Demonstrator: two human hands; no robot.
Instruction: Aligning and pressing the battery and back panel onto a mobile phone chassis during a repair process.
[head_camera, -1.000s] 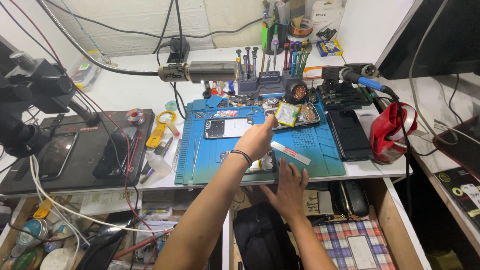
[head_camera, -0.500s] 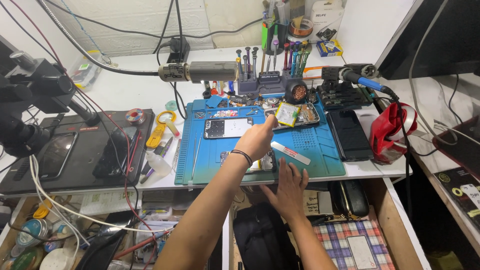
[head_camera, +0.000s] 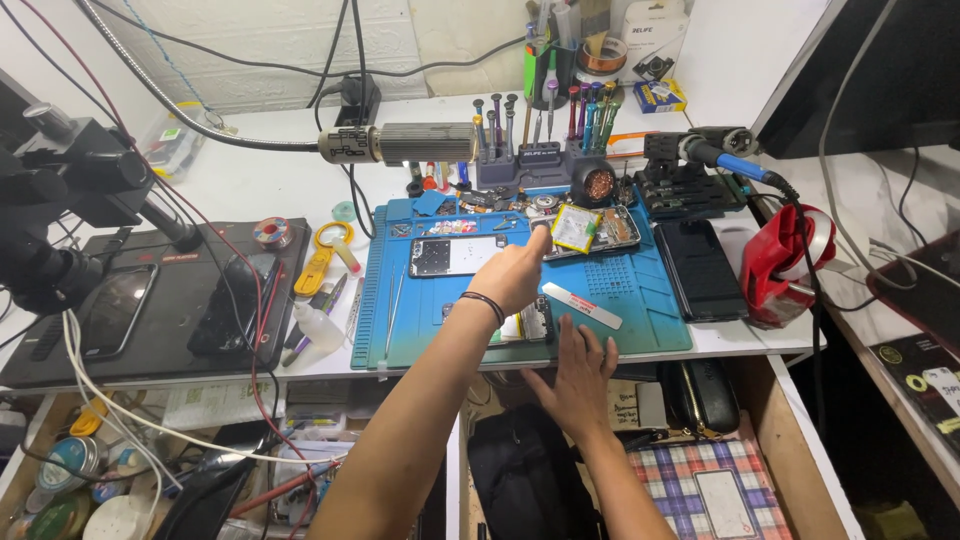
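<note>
On the blue work mat (head_camera: 620, 300), the left hand (head_camera: 515, 275) is still reaching toward the yellow battery (head_camera: 574, 228) and open phone (head_camera: 600, 232) at the back, fingers loosely curled, pinching nothing visible. The right hand (head_camera: 580, 365) is staying spread flat at the mat's front edge, beside the white pry tool (head_camera: 582, 305). Nothing has shifted meanwhile.

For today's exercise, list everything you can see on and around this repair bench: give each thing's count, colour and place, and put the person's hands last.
Rubber work mat: one, blue, bench centre.
Opened phone frame: one, dark, on mat, left.
Flat pry stick: one, white, on mat near front edge.
Closed black phone: one, right of mat.
Screwdriver rack: one, grey, multicoloured handles, behind mat.
Tape dispenser: one, red, far right.
Squeeze bottle: one, clear, left of mat.
Black pad: one, bench left.
Left hand: reaching over mat, fingers pointed toward rear.
Right hand: fingertips on mat's front edge.
</note>
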